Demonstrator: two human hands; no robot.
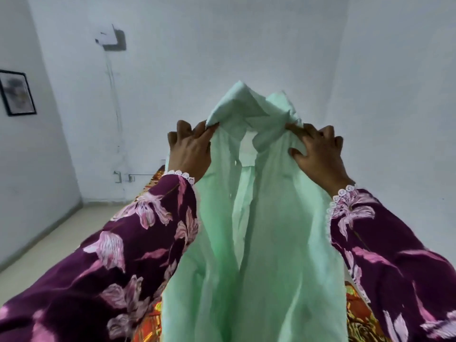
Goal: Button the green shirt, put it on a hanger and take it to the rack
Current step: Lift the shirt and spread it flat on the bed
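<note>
Pale green cotton shirt (259, 218): held up at chest height, front facing, hanging long to find the placket.
Left hand (188, 149): pinching the left shoulder beside the collar.
Right hand (318, 154): gripping the right shoulder fabric, keeping the front spread.
Placket: seemingly unbuttoned below the collar.

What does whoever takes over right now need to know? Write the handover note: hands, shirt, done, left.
Left hand: grips the green shirt at the collar's left side.
Right hand: grips the shirt at the collar's right side, thumb pressed on the fabric.
Shirt: held up in the air by both hands, collar on top, body hanging down between the floral sleeves; a patterned orange cloth lies beneath.
Done: shirt picked up. The front looks open near the collar; lower buttons cannot be judged.
Left: finish buttoning, put it on a hanger, carry it to the rack. Neither hanger nor rack is in view.
</note>
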